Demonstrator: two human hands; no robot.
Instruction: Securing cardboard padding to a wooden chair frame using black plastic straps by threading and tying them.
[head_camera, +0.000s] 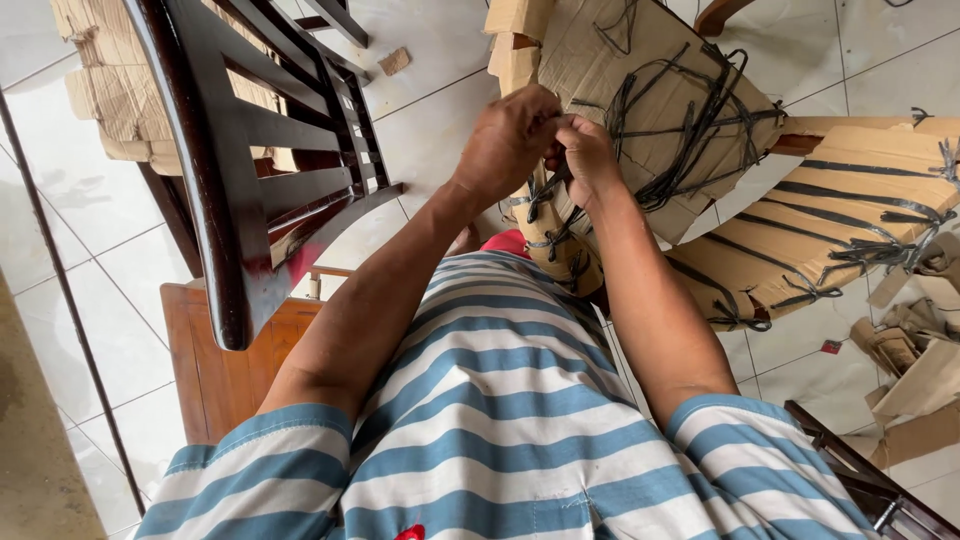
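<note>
My left hand (508, 140) and my right hand (588, 158) meet close together at the edge of a piece of furniture wrapped in brown cardboard (640, 60). Black plastic straps (690, 130) cross the cardboard and are knotted in tangles. Both hands pinch the strap ends (552, 180) at the wrapped leg, fingers closed on them. My forearms reach out over my blue and white striped shirt (500, 400).
A dark wooden chair back (250, 170) with slats stands at the left. A second cardboard-wrapped, strapped piece (850, 220) lies at the right. Torn cardboard scraps (910, 360) lie on the white tiled floor (90, 260). A brown wooden panel (210, 360) sits low left.
</note>
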